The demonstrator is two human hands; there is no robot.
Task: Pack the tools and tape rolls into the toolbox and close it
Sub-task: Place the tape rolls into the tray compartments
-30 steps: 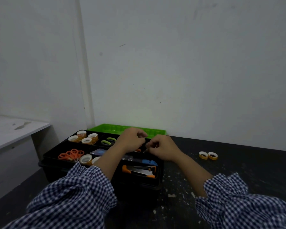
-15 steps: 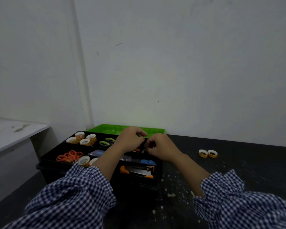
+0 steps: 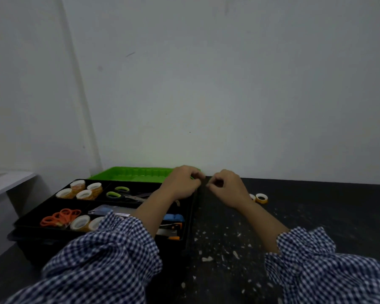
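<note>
The left hand [image 3: 182, 183] and right hand [image 3: 226, 187], fingers curled, nearly touch over the open black plastic toolbox [image 3: 26, 246]; I cannot tell what they hold. Likely next: fetching 2 yellow tape rolls [image 3: 261, 198] off the dark table [image 3: 316, 216].

At the far right corner of the open black plastic toolbox [image 3: 190, 218], the left hand [image 3: 182, 183] and right hand [image 3: 227, 187] nearly meet, fingers curled; anything between them is too dark to tell. Two yellow tape rolls [image 3: 261, 198] lie on the black tabletop [image 3: 327, 216] just beyond the right hand.
</note>
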